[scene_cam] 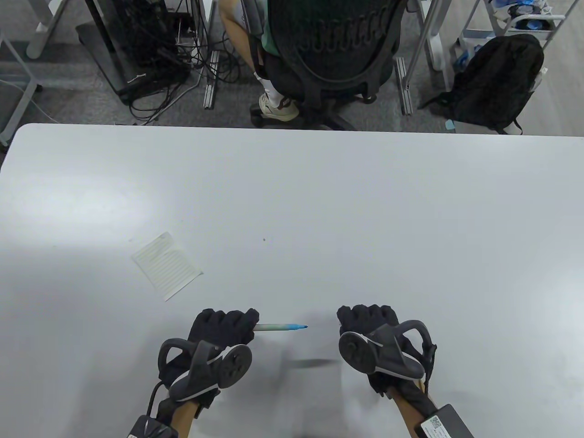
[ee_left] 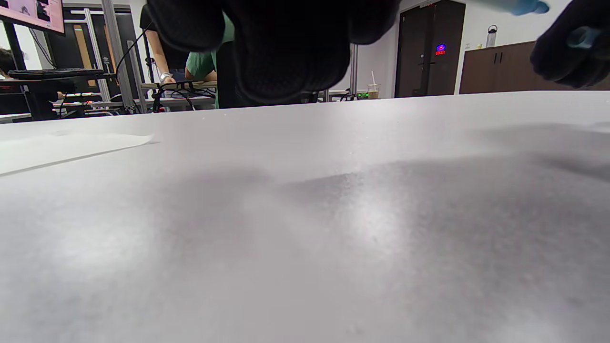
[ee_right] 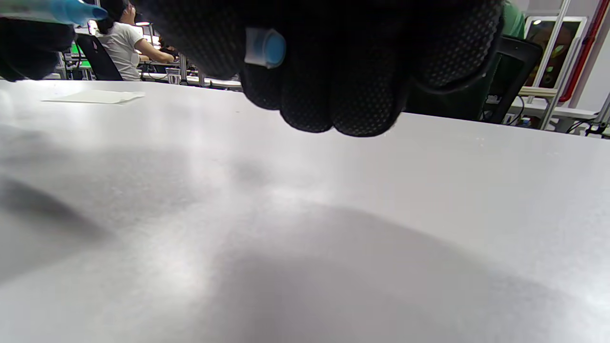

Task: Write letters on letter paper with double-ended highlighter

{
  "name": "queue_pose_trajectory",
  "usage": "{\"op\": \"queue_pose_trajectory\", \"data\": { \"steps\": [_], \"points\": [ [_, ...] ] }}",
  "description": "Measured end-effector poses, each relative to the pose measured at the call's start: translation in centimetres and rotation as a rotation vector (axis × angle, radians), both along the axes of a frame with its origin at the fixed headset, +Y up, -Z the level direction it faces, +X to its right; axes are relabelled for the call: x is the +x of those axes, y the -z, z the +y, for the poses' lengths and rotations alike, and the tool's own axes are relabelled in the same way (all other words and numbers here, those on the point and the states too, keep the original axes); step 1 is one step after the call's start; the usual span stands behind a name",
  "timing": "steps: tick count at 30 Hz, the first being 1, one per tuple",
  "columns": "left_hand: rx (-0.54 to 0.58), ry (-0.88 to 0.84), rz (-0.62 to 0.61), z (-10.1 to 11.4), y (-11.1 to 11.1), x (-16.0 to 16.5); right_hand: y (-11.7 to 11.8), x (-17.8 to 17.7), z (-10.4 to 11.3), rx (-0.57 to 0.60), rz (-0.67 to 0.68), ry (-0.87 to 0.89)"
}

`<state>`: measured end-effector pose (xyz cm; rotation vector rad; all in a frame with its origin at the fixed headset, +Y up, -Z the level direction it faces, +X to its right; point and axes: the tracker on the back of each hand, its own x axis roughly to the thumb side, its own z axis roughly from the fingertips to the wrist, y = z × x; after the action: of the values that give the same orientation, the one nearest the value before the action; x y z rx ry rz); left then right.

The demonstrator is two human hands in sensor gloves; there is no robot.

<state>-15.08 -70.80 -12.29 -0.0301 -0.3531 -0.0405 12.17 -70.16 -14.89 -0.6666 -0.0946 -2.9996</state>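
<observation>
The bench (scene_cam: 319,205) is a wide grey-white top, and judging by how things lie on it the task has barely begun. The letter paper (scene_cam: 167,266) lies flat and turned at an angle on the left part of the bench, well apart from both hands, with nothing touching it; its printed lines show but no written letters can be made out, so the writing seems not yet started.

What looks done is the uncapping. The left hand (scene_cam: 223,326) has its fingers curled round the highlighter (scene_cam: 280,326), which sticks out sideways toward the other hand, held above the bench with its blue tip bare. The right hand (scene_cam: 368,319) is also curled into a fist, and the right wrist view shows a small pale cap (ee_right: 265,46) with a blue end gripped among its fingers. There is a gap between tip and cap.

Left to do, as I judge it: bring the highlighter to the paper and write.

The highlighter is slim, with a pale greenish barrel narrowing to a bright blue point.
</observation>
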Motion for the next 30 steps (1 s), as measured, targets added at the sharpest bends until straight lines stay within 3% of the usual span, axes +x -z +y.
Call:
{"op": "queue_pose_trajectory", "data": {
  "steps": [16, 30],
  "points": [
    [-0.031, -0.004, 0.002, -0.2, 0.1, 0.2, 3.4, 1.0, -1.8, 0.025, -0.166, -0.210],
    [-0.060, -0.016, 0.005, -0.3, 0.3, 0.2, 4.5, 1.2, -3.2, -0.031, -0.177, -0.293]
  ]
}}
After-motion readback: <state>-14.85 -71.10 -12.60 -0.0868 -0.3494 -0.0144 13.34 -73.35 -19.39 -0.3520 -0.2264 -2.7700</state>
